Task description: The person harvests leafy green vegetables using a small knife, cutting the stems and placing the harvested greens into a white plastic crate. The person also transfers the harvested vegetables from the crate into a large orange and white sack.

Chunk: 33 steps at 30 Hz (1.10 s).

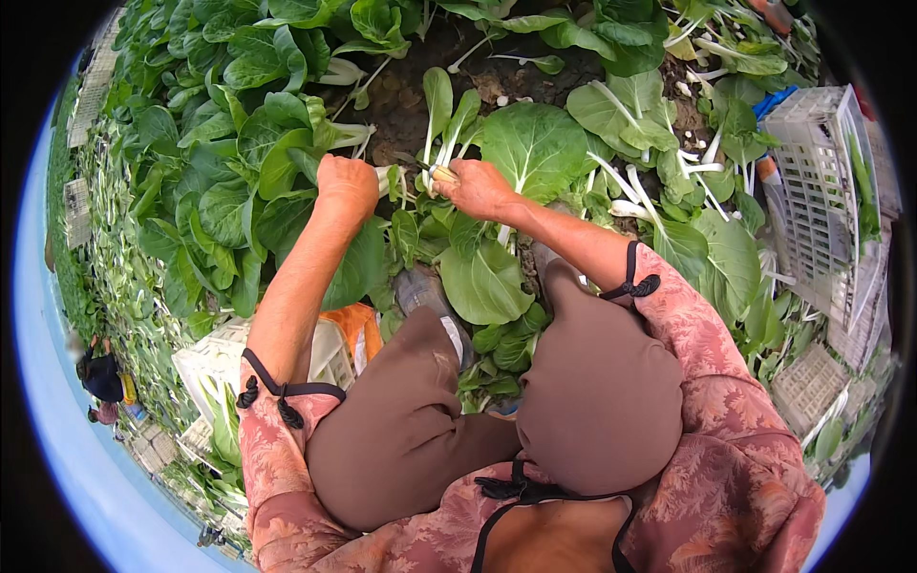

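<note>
My left hand [347,188] is closed around the stalks of a leafy green [391,180] that looks like bok choy. Its pale root end sticks out on the right of my fist, and most of its stalks are hidden by my fingers. In my right hand [478,189] is a small knife [443,174] with a light wooden handle. The short dark blade points left, towards the pale root end; whether it touches cannot be told. Loose stalked leaves [445,122] lie just beyond the knife. One broad green leaf [536,147] spreads beside my right wrist.
Dense uncut greens [215,165] grow on the left. Cut leaves [706,243] litter the dark soil [401,93] and the ground at right. White plastic crates stand at right [817,193] and beside my left elbow [215,358]. A person [102,376] bends over far left.
</note>
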{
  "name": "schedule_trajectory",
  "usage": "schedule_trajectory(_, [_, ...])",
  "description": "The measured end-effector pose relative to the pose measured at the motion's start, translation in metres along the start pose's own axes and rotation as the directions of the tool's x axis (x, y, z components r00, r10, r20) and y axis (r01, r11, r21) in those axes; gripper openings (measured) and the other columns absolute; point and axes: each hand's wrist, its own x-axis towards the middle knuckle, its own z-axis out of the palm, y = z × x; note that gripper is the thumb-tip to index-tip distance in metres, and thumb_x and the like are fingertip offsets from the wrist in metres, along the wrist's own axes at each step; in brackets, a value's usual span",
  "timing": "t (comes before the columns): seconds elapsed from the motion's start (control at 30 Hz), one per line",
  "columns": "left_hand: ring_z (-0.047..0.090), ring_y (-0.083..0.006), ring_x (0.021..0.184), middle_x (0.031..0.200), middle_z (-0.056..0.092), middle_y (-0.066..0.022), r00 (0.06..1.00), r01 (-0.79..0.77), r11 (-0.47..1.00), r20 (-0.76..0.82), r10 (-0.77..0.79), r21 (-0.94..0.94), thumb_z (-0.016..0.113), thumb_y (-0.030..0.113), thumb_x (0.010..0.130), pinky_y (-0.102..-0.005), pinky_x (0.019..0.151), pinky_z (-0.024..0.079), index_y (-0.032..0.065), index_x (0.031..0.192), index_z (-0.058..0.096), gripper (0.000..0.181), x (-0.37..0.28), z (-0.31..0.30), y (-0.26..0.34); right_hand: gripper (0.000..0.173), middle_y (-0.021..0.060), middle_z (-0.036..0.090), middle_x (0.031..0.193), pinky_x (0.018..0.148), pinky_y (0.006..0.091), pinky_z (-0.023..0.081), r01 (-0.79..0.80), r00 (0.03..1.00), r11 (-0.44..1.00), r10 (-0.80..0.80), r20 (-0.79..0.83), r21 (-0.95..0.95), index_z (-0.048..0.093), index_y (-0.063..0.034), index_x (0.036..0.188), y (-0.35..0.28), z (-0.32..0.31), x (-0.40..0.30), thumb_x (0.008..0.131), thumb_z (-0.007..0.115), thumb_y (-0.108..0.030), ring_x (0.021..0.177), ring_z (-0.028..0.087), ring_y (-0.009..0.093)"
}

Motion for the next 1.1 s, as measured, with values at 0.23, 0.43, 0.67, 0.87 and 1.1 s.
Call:
schedule_trajectory(0.23, [0.060,-0.0301,0.104,0.109,0.065,-0.0135,0.987,0.155,0.965,0.071,-0.143,-0.214,0.072,0.043,0.078,-0.0467,0.090,0.044,0.0009,0.113,0.059,0.057,0.001,0.034,0.010,0.036,0.0255,0.066,0.088,0.073,0.0522,0.048,-0.053,0.999,0.992,0.052,0.007,0.111,0.058,-0.0013,0.101,0.027,0.039,0.001,0.092,0.060,-0.036,0.082,0.062,0.046])
schedule_trajectory(0.43, [0.061,-0.0280,0.095,0.102,0.063,-0.0127,0.928,0.245,0.906,-0.187,-0.322,-0.344,0.074,0.030,0.076,-0.0441,0.085,0.045,-0.0039,0.119,0.053,0.059,-0.013,0.079,0.045,0.034,0.0248,0.066,0.086,0.071,0.0548,0.046,-0.093,0.996,0.991,0.091,0.023,0.095,0.051,-0.0023,0.101,0.030,0.050,0.002,0.094,0.057,-0.035,0.082,0.061,0.047])
schedule_trajectory(0.67, [0.058,-0.0288,0.099,0.106,0.061,-0.0120,0.907,0.280,0.858,-0.175,-0.383,-0.430,0.077,0.031,0.074,-0.0439,0.084,0.046,0.0004,0.123,0.049,0.065,-0.017,0.086,0.051,0.034,0.0227,0.067,0.090,0.072,0.0540,0.048,-0.140,0.984,0.988,0.146,0.106,-0.062,0.050,-0.0033,0.104,0.021,0.048,0.014,0.095,0.053,-0.036,0.082,0.063,0.046])
schedule_trajectory(0.87, [0.056,-0.0293,0.101,0.109,0.059,-0.0123,0.887,0.232,0.793,-0.212,-0.410,-0.563,0.077,0.026,0.071,-0.0430,0.086,0.043,0.0019,0.127,0.049,0.067,-0.036,0.103,0.047,0.037,0.0263,0.065,0.087,0.072,0.0530,0.048,-0.097,0.987,0.995,0.099,0.127,-0.022,0.053,-0.0004,0.100,0.039,0.040,-0.006,0.094,0.056,-0.037,0.082,0.062,0.047])
schedule_trajectory(1.1, [0.056,-0.0291,0.097,0.104,0.060,-0.0105,0.728,-0.077,0.702,-0.521,-0.446,-0.708,0.074,0.014,0.065,-0.0417,0.086,0.042,0.0068,0.124,0.054,0.063,-0.065,0.067,0.034,0.047,0.0081,0.064,0.084,0.073,0.0334,0.050,-0.003,0.994,0.887,0.052,-0.094,0.462,0.059,-0.0035,0.103,0.011,-0.020,-0.011,0.078,0.080,-0.038,0.075,0.059,0.017])
